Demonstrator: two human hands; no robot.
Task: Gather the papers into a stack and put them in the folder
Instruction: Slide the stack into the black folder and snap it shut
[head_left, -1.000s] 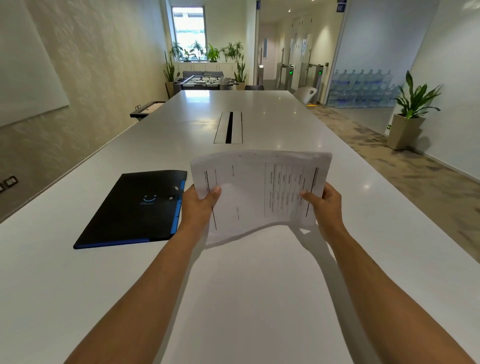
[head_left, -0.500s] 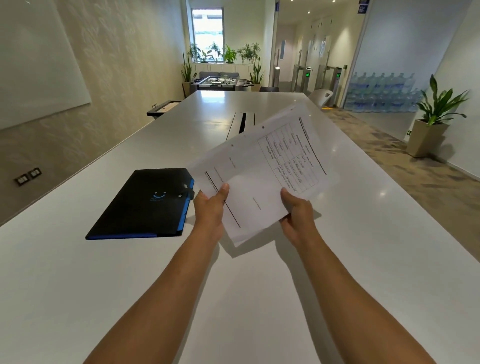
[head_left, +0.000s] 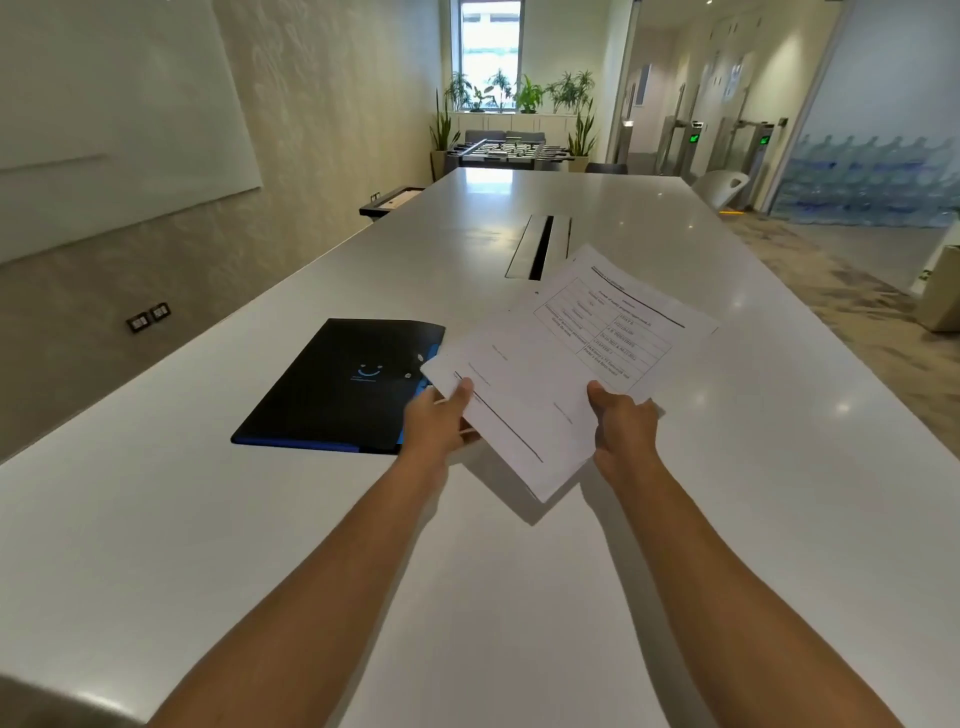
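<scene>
A stack of white printed papers (head_left: 561, 364) is held just above the long white table (head_left: 779, 467), turned diagonally with its table of text toward the far right. My left hand (head_left: 439, 423) grips the stack's left corner, thumb on top. My right hand (head_left: 621, 421) grips its near edge, thumb on top. A black folder (head_left: 337, 387) with a blue spine and a small smile logo lies closed on the table just left of my left hand; the papers' left corner overlaps its right edge in view.
A cable slot (head_left: 540, 247) is set into the table beyond the papers. A whiteboard (head_left: 104, 119) hangs on the left wall. A white chair (head_left: 724, 187) and a planter (head_left: 940, 291) stand to the right of the table.
The stack has swung from facing me to a diagonal, flatter lie and moved left toward the folder. My right hand shifted from the stack's right edge to its near edge.
</scene>
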